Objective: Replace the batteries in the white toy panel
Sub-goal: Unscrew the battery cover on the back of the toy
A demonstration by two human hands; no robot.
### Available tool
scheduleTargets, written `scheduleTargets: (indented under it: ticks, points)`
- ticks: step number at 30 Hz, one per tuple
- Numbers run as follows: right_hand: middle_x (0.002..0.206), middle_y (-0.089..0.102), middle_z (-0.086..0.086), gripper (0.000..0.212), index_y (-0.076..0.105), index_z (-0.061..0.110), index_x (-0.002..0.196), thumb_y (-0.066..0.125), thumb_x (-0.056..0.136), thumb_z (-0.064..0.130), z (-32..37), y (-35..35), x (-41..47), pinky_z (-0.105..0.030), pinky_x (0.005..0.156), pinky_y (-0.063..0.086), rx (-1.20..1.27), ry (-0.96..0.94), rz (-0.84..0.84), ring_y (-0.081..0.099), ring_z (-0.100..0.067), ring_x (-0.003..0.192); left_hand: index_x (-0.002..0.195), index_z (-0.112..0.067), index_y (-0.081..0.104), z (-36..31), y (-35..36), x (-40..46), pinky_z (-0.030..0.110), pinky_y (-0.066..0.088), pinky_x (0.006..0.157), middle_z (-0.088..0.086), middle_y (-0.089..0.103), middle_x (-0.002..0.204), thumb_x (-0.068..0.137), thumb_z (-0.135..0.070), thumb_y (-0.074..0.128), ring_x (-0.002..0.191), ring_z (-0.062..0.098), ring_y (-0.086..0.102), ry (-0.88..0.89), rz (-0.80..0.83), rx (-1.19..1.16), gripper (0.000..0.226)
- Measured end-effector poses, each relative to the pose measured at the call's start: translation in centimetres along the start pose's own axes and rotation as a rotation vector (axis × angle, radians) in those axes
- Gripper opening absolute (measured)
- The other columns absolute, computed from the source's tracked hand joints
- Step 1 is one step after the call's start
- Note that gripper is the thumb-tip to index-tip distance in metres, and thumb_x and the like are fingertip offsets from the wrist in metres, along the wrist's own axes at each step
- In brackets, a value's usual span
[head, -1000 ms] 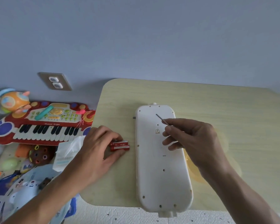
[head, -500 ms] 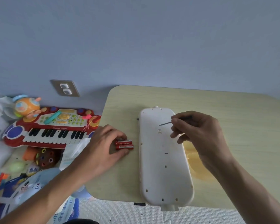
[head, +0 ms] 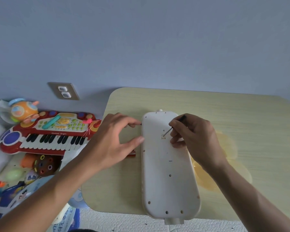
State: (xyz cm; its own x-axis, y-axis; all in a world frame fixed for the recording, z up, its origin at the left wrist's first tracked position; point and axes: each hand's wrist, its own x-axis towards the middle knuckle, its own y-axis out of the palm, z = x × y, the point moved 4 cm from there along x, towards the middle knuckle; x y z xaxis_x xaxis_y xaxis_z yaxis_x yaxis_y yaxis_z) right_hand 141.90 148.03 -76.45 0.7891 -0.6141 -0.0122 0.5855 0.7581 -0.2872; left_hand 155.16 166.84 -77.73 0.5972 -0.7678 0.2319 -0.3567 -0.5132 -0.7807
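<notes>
The white toy panel (head: 167, 173) lies face down, lengthwise, on the pale wooden table (head: 233, 118). My right hand (head: 196, 139) pinches a thin screwdriver (head: 168, 131), whose tip sits in a small square recess near the panel's far end. My left hand (head: 114, 141) is spread open at the panel's left edge, thumb and forefinger touching the rim. Two red batteries (head: 131, 154) lie on the table beneath that hand, mostly hidden by it.
A red toy keyboard (head: 47, 136), an orange round toy (head: 23, 111) and other toys crowd the floor left of the table. A wall socket (head: 64, 91) is behind them. A translucent yellow part (head: 228, 148) pokes out from under the panel on the right.
My left hand let go of the red batteries and moved right and up to the panel's left edge. The screwdriver tip came down into the recess. The camera shifted slightly.
</notes>
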Motion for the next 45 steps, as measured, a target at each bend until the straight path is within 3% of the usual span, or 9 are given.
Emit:
scheduleTargets:
  ticks: [5,9,15,19,25,31,36,41,45]
  points:
    - [0.065,0.07,-0.005,0.016,0.071,0.009,0.077,0.068,0.092,0.016,0.3,0.3,0.5,-0.041,0.059,0.063,-0.081,-0.053,0.028,0.069,-0.022,0.056,0.115,-0.029,0.069,-2.6,0.3,3.0,0.015,0.041,0.081,-0.016,0.066,0.104,0.088,-0.042,0.067,0.102,0.005,0.06,0.059,-0.06,-0.175,0.03]
    - [0.063,0.07,-0.005,0.013,0.075,0.017,0.073,0.076,0.085,0.021,1.0,0.8,1.1,-0.031,0.053,0.059,-0.162,-0.12,0.084,0.068,-0.019,0.056,0.12,-0.025,0.073,-5.3,0.8,5.8,0.026,0.053,0.081,-0.006,0.069,0.104,0.092,-0.023,0.071,0.093,0.01,0.065,0.083,0.071,-0.488,0.028]
    - [0.065,0.069,-0.006,0.016,0.077,0.009,0.079,0.078,0.084,0.024,0.7,0.9,1.8,-0.029,0.047,0.054,-0.172,-0.091,0.091,0.063,-0.015,0.056,0.088,-0.021,0.082,-5.5,1.7,7.0,0.021,0.053,0.071,-0.006,0.074,0.084,0.08,-0.022,0.083,0.078,0.011,0.071,0.055,-0.004,-0.515,0.008]
    - [0.063,0.065,-0.013,0.017,0.073,0.01,0.074,0.081,0.08,0.024,0.7,0.6,1.6,-0.03,0.046,0.048,-0.136,-0.097,0.046,0.053,-0.015,0.051,0.074,-0.017,0.078,-5.9,1.8,6.9,0.02,0.048,0.061,-0.006,0.07,0.073,0.071,-0.028,0.089,0.065,0.008,0.065,0.054,-0.081,-0.496,0.016]
    - [0.069,0.067,0.014,0.011,0.079,0.025,0.088,0.073,0.089,0.016,0.9,0.6,1.2,-0.019,0.049,0.049,-0.103,-0.144,0.152,0.058,0.0,0.061,0.098,-0.019,0.081,-5.5,1.5,6.3,0.028,0.056,0.083,-0.009,0.073,0.091,0.088,-0.013,0.074,0.092,0.011,0.071,0.089,0.055,-0.516,0.013]
    - [0.063,0.07,-0.009,0.008,0.077,0.011,0.075,0.083,0.078,0.014,0.3,0.7,1.4,-0.022,0.048,0.049,-0.008,-0.074,0.075,0.057,-0.009,0.054,0.083,-0.015,0.08,-6.0,1.6,6.2,0.023,0.052,0.067,-0.004,0.073,0.08,0.077,-0.02,0.085,0.072,0.015,0.071,0.058,-0.019,-0.531,0.009]
    - [0.082,0.079,0.0,0.009,0.081,0.018,0.088,0.074,0.088,0.013,0.1,0.7,1.1,-0.024,0.052,0.052,-0.015,-0.073,0.16,0.061,-0.003,0.063,0.094,-0.023,0.081,-5.5,1.3,5.9,0.029,0.056,0.079,-0.007,0.074,0.089,0.086,-0.013,0.077,0.088,0.012,0.07,0.075,0.012,-0.473,0.014]
    - [0.058,0.068,0.011,0.009,0.076,0.017,0.075,0.083,0.079,0.013,0.2,0.6,1.2,-0.017,0.048,0.047,0.017,-0.067,0.07,0.054,0.001,0.051,0.083,-0.018,0.079,-6.0,1.6,6.0,0.024,0.053,0.069,-0.004,0.073,0.081,0.077,-0.023,0.085,0.072,0.011,0.069,0.06,-0.047,-0.462,0.01]
    - [0.081,0.08,0.007,0.011,0.081,0.017,0.09,0.072,0.089,0.011,0.1,0.6,1.1,-0.021,0.053,0.051,0.002,-0.056,0.135,0.059,-0.001,0.063,0.097,-0.024,0.081,-5.7,1.7,5.8,0.024,0.055,0.077,-0.01,0.075,0.092,0.087,-0.017,0.076,0.089,0.012,0.071,0.08,0.009,-0.48,0.013]
